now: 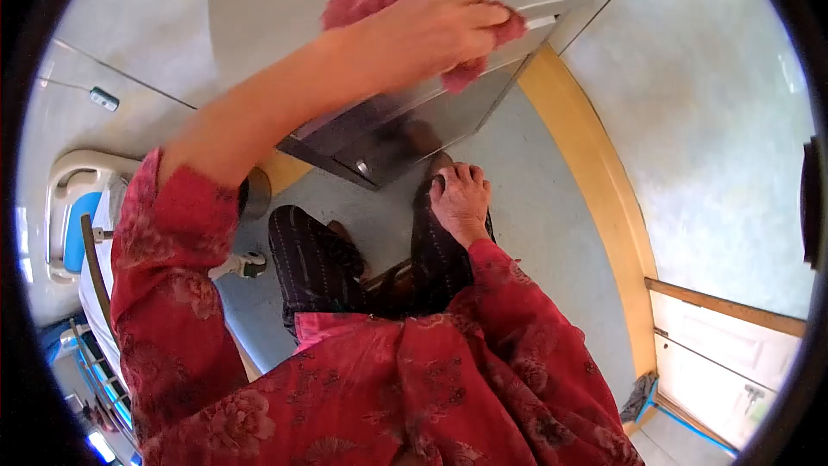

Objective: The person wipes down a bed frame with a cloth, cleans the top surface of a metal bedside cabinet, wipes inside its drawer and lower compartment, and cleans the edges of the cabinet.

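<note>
My left hand (440, 30) reaches across the top of a grey cabinet (272, 4), near its front edge. A crumpled red cloth (366, 2) is gripped under its palm and fingers, and part of the cloth hangs over the edge. Lower down, my right hand (461, 200) rests on my knee in dark striped trousers (435, 246), fingers apart and holding nothing. The cabinet's dark, shiny front (397, 134) faces my knees.
At the left are a bed's end panel (82, 216), a shoe (251, 265) and a round bin (256, 194). A small grey device (104, 98) hangs at the wall. Yellow wall trim (604, 177) curves along the right, with a white door (724, 345) at the lower right.
</note>
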The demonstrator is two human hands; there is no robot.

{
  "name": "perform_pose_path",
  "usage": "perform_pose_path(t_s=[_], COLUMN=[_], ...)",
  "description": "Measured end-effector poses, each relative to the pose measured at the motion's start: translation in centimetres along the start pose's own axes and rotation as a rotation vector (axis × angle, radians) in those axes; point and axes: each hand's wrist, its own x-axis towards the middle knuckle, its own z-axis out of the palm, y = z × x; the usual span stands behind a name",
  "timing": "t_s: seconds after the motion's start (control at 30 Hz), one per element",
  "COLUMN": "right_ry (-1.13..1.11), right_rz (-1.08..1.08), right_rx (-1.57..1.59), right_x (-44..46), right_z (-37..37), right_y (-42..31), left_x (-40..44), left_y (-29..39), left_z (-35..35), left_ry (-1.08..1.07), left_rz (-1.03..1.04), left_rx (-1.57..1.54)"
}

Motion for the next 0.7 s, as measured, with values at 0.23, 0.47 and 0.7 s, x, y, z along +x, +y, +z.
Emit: perform_pose_path(t_s=[0.23,0.47,0.7], right_ry=[0.050,0.058,0.060], right_rz=[-0.014,-0.030,0.018], right_rx=[0.059,0.074,0.107], right_x=[1.1,1.0,0.0], right_z=[0.6,0.5,-0.5], right_y=[1.8,2.5,1.8], left_x=[16.0,21.9,16.1], left_y=[-5.8,-4.4,0.6], left_z=[10.0,12.7,12.6], left_ry=[0.086,0.172,-0.320], left_rz=[0.035,0.064,0.224], left_rx=[0.023,0.494,0.821])
